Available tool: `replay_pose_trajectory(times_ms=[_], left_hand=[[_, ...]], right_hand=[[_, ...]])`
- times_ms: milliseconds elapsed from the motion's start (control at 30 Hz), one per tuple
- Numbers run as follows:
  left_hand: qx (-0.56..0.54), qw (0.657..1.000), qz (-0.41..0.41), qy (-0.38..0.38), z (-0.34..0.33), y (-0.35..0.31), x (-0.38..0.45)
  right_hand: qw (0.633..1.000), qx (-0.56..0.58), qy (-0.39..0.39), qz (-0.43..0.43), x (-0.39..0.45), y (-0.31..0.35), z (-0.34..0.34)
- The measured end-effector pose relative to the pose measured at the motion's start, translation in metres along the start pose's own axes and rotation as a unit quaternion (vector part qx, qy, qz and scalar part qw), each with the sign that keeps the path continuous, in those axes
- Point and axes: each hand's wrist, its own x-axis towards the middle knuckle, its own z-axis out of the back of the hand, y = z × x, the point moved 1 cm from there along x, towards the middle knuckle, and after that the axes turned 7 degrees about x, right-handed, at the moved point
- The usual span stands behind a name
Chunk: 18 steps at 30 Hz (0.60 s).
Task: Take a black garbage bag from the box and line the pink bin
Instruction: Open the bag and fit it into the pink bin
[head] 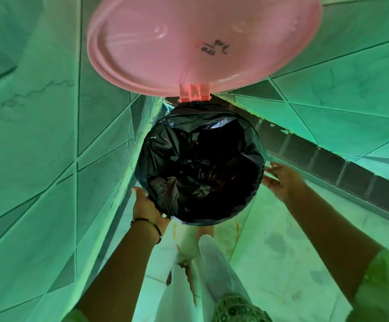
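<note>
the left hand [147,205] sits nearest, against the near-left edge of the black garbage bag [200,166], fingers hidden under the folded plastic, so i cannot tell their grip. the right hand [281,180] hangs just right of the rim, fingers straight, holding nothing. the bag already covers the pink bin's mouth; the pink lid [202,43] stands raised at the far side.

Pale tiled walls [37,135] meet a stained floor [281,247], with perhaps a dark tile band [328,163]

pink lid [188,43], black garbage bag [200,168], green-tinted marbled wall tiles [26,112]
</note>
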Motion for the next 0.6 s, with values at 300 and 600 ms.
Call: replay_pose_trajectory(times_ms=[300, 600], left_hand=[[0.293, 0.859, -0.313, -0.281, -0.024, -0.049, -0.081], [0.435, 0.570, -0.673, -0.181, -0.107, -0.150, -0.164]], right_hand=[[0.889, -0.286, 0.054, 0.354, -0.118, 0.020, -0.001], [0.584, -0.365, 0.071, 0.722, -0.218, 0.135, -0.099]])
